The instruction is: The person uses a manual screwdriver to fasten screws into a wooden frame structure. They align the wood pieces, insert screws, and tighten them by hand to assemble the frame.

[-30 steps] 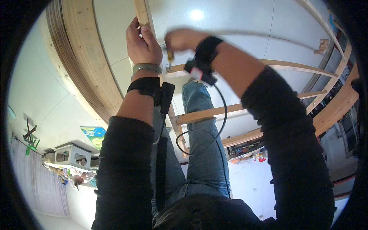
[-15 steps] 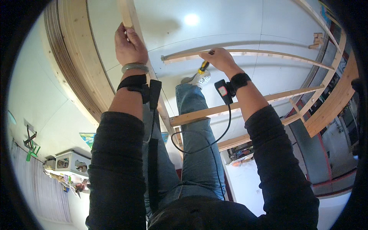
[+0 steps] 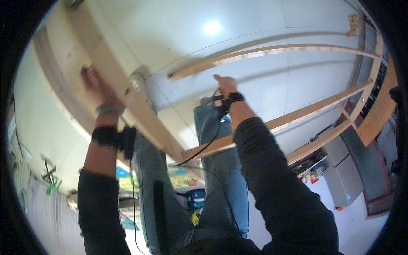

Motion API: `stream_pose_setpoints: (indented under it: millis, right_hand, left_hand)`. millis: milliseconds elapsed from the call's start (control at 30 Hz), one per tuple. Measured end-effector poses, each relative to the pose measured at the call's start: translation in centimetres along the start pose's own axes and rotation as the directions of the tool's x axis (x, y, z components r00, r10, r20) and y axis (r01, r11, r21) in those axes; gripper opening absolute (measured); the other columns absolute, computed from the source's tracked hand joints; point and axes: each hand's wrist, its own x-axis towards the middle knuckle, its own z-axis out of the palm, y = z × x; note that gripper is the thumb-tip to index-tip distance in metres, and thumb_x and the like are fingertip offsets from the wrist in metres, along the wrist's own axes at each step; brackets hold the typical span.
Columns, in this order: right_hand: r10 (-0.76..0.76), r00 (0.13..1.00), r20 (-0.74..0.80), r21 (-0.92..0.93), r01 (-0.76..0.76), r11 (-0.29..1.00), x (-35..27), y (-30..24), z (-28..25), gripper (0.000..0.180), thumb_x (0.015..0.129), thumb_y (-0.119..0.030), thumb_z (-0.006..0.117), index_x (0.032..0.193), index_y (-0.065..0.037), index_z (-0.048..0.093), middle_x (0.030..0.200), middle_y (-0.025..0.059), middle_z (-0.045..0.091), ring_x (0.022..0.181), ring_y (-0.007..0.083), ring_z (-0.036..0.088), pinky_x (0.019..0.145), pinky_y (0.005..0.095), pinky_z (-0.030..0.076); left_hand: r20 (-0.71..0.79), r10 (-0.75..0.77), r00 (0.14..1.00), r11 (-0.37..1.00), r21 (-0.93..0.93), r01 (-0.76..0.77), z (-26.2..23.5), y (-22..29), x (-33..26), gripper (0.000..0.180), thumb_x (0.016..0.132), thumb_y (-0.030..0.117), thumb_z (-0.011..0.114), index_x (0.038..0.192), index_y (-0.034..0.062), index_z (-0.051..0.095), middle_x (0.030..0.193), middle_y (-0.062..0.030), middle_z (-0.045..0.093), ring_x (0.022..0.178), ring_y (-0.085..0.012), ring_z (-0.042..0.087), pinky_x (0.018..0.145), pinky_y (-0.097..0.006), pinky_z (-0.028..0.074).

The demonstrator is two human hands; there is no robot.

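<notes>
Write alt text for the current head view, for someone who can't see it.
The person's left hand, blurred, is at a long wooden beam, contact unclear; the right hand appears below a thinner wooden slat, its grip unclear. Jeans-clad legs show lower down.

Pale tan beam [image 3: 132,102] here, dark knot showing; light tan rail [image 3: 272,51]; faded blue jeans [image 3: 225,191]; plain black sleeves [image 3: 102,208]; whitish floor [image 3: 259,19].

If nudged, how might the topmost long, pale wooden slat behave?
The long, pale wooden slat probably feels stiff, being solid-looking timber. Its left end, apart from the pale, diagonal wooden rail, might swing; its right end, meeting the pale wooden crosspiece, should resist.
</notes>
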Motion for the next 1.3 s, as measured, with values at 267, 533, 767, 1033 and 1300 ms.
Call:
stream_pose_setpoints:
  millis: [267, 533, 767, 1033, 1300]
  right_hand:
    - [0.208, 0.952, -0.224, 0.887, 0.111, 0.448, 7.2, -1.6, -0.5, 0.058, 0.079, -0.038, 0.071, 0.113, 0.003, 0.047, 0.074, 0.0095, 0.057, 0.049, 0.0149, 0.051, 0.040, 0.0281, 0.041]
    - [-0.036, 0.973, -0.229, 0.871, 0.222, 0.439, 5.2, 0.2, -2.8, 0.038, 0.080, -0.028, 0.067, 0.100, 0.002, 0.054, 0.075, 0.0061, 0.061, 0.049, 0.0139, 0.054, 0.041, 0.0292, 0.043]
    - [-0.338, 0.879, -0.337, 0.633, 0.477, 0.609, -8.7, -2.0, -8.3, 0.051, 0.077, -0.039, 0.070, 0.098, 0.005, 0.057, 0.071, 0.0096, 0.062, 0.050, 0.0155, 0.056, 0.047, 0.0316, 0.046]
    - [-0.137, 0.961, -0.240, 0.872, 0.275, 0.405, -21.7, -4.6, -14.0, 0.045, 0.077, -0.037, 0.067, 0.090, 0.005, 0.057, 0.067, 0.0052, 0.056, 0.050, 0.0128, 0.052, 0.044, 0.0287, 0.039]
    - [-0.148, 0.905, -0.399, 0.902, 0.417, 0.112, -35.1, -4.9, -18.9, 0.032, 0.086, -0.036, 0.064, 0.082, -0.006, 0.056, 0.065, -0.0017, 0.049, 0.049, 0.0081, 0.044, 0.046, 0.0227, 0.035]
  left_hand:
    - [0.201, -0.077, 0.977, 0.956, -0.262, 0.129, -2.9, -1.3, 0.4, 0.037, 0.096, 0.040, 0.042, 0.107, 0.0057, 0.047, 0.098, -0.0076, 0.045, 0.095, -0.0212, 0.046, 0.088, -0.036, 0.041]
    - [0.032, -0.107, 0.994, 0.991, -0.072, 0.109, -3.0, -3.2, 1.8, 0.051, 0.097, 0.041, 0.037, 0.128, 0.0006, 0.041, 0.118, -0.0142, 0.048, 0.108, -0.0257, 0.046, 0.096, -0.037, 0.038]
    - [0.197, -0.335, 0.921, 0.892, -0.249, 0.377, -1.5, -7.7, 3.6, 0.061, 0.097, 0.045, 0.037, 0.142, 0.0066, 0.023, 0.139, -0.0162, 0.032, 0.124, -0.0308, 0.038, 0.103, -0.041, 0.035]
    - [0.211, 0.044, 0.977, 0.988, 0.134, -0.073, -0.5, -7.4, 3.8, 0.061, 0.096, 0.033, 0.046, 0.146, 0.0105, 0.019, 0.146, -0.0182, 0.027, 0.130, -0.0346, 0.034, 0.103, -0.046, 0.037]
    - [0.842, -0.230, 0.489, 0.951, 0.089, 0.295, -6.8, -4.1, -1.2, 0.042, 0.091, 0.027, 0.056, 0.125, 0.0035, 0.049, 0.113, -0.0112, 0.059, 0.094, -0.0181, 0.059, 0.075, -0.032, 0.049]
